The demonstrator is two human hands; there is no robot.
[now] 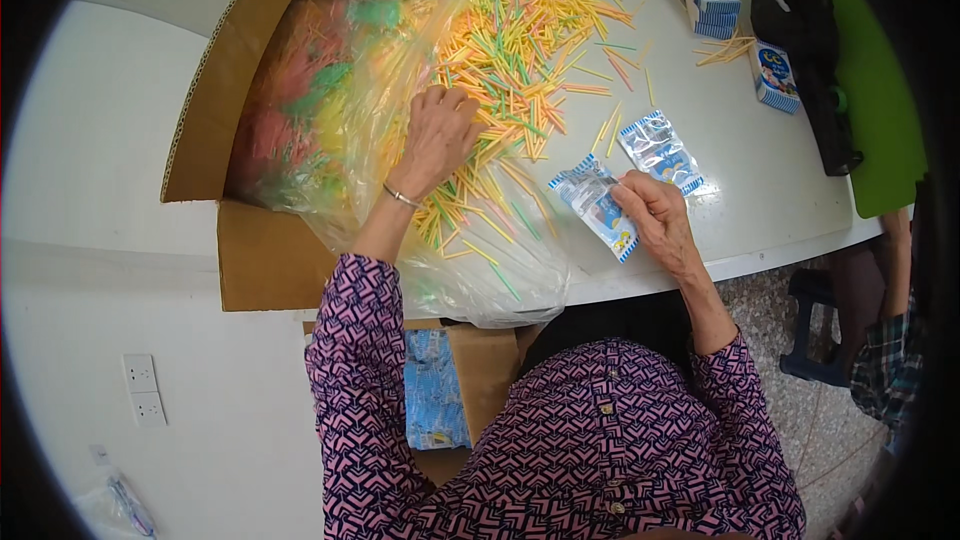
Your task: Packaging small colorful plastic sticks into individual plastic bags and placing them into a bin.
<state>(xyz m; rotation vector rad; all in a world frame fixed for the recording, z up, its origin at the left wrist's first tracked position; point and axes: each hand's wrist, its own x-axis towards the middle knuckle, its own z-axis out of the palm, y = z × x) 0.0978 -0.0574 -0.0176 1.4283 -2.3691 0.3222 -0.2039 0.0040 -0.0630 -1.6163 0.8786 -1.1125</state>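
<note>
My left hand (441, 136) rests on the near left part of a heap of thin pastel sticks (525, 45), yellow, orange, pink and green. Its fingers are curled downward and their tips are hidden, so what they grip does not show. Under and beside it spreads a clear plastic bag (372, 175), from which the sticks spill onto the white table. My right hand (660, 223) pinches a small blue-and-white plastic packet (597, 208) between thumb and fingers. Just beyond that hand, a second similar packet (659, 148) lies flat on the table.
A large cardboard box (268, 258) holds the bag at left. Small blue-and-white boxes (776, 78) stand at the far right, near a black object (800, 35) and a green panel (895, 100). Below the table, an open carton contains blue packets (434, 390). Another person's arm (897, 270) shows at right.
</note>
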